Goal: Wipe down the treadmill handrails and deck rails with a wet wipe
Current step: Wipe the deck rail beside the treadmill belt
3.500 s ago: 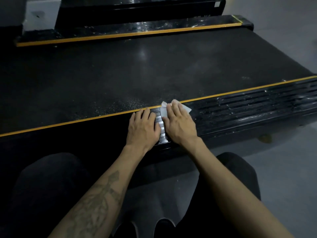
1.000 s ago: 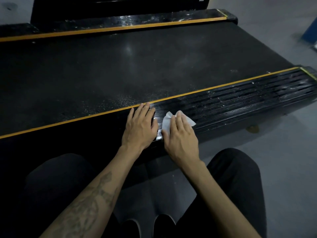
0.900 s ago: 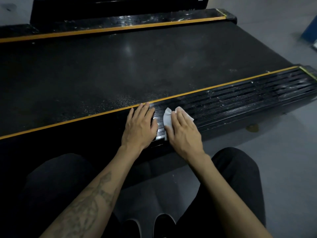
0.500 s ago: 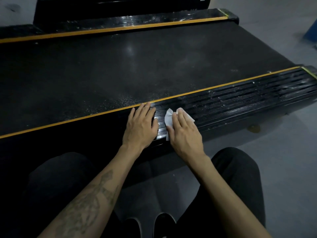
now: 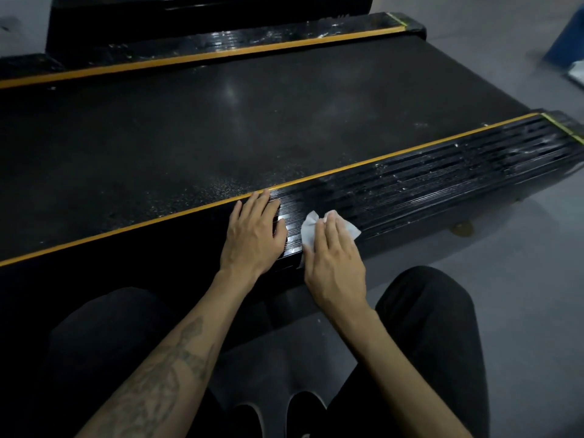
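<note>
Wet wipe (image 5: 311, 230) pressed flat under the right hand (image 5: 335, 260) on the near deck rail (image 5: 426, 181); left hand (image 5: 254, 235), spread, braces beside it; best stroked along the grooves toward the speckled right end.

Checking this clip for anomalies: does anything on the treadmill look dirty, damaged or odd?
White specks and smears litter the near deck rail to the right of the wet wipe under the right hand, and the far rail. Pale grit dots the belt. No damage shows.

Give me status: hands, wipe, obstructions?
Left hand flat on near deck rail. Right hand fingers pressing wet wipe on rail. White specks ahead; nothing blocking.
</note>
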Demonstrator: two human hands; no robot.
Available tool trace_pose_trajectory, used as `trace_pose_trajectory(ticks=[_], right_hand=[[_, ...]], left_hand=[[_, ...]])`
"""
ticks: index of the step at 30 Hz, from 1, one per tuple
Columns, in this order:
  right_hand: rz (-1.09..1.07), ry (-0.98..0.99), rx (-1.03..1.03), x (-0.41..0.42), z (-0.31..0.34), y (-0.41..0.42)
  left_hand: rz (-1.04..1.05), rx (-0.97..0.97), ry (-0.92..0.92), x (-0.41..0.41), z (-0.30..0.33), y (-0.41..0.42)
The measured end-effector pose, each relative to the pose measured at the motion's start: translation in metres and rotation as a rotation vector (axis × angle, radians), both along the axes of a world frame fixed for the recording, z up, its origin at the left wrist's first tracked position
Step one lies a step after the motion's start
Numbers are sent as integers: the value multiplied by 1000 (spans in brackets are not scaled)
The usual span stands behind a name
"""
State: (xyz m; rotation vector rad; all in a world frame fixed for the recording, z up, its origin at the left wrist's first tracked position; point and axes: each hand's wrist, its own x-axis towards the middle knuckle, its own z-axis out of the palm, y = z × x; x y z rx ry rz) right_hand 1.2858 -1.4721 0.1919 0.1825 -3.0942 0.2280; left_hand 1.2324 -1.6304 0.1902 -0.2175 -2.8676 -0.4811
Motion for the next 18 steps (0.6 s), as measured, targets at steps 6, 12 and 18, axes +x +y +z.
trace_pose_trajectory(ticks=[6,12,18], right_hand=[[58,1,-22,-17,5,14],[24,-34,51,5,-6,3],[5,-16,-64,-10,5,15]], left_hand=[[-5,10,1,2,0,-1],[-7,-12,-6,0,1,1],[-71,-11,7,3,2,1]])
